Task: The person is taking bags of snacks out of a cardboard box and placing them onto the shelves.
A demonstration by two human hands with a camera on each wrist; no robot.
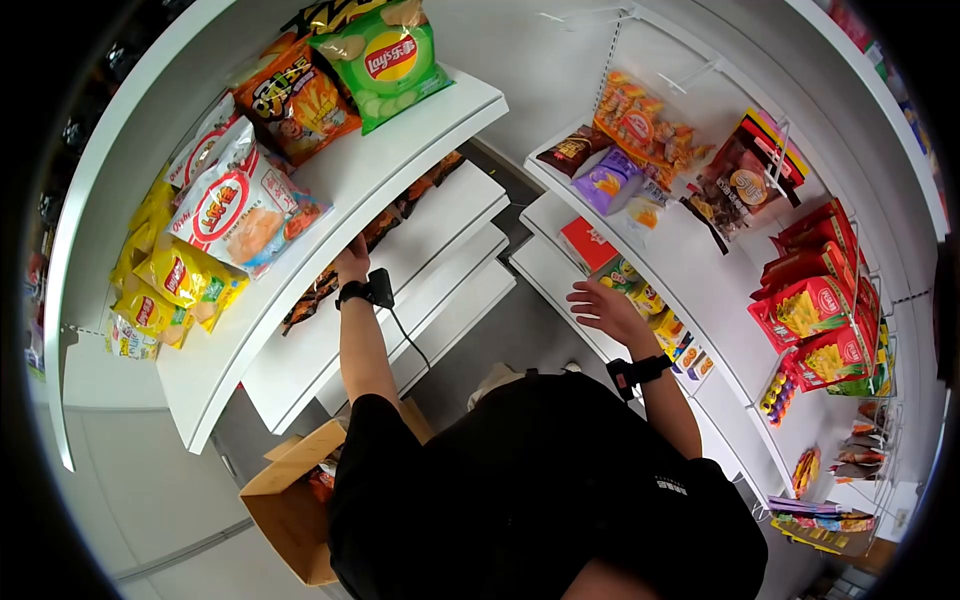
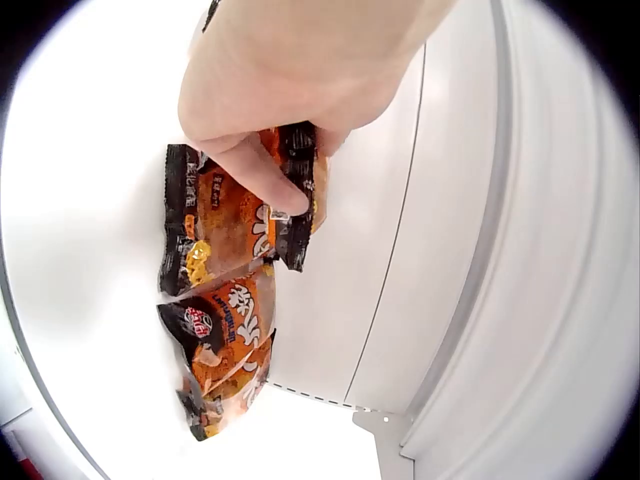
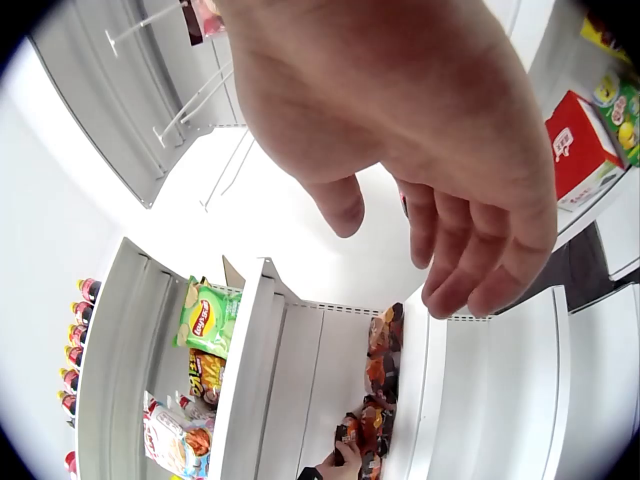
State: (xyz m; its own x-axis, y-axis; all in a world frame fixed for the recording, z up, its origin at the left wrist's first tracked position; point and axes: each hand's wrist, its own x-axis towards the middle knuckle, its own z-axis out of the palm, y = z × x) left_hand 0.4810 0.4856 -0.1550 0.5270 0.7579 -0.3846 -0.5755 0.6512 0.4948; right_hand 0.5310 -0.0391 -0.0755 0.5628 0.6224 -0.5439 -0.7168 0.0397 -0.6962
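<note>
In the left wrist view my left hand pinches the black end of an orange and black snack packet lying on a white shelf. Another such packet lies against it, farther along the row. The head view has that hand reaching in under the upper shelf, its fingertips partly hidden by the shelf edge. My right hand hangs in the air near the right-hand shelves and holds nothing; in the right wrist view its fingers are loosely bent.
Chip bags stand on the upper left shelf. A cardboard box with packets inside is at the lower left. The right shelves carry a red box, hanging red bags and other snacks.
</note>
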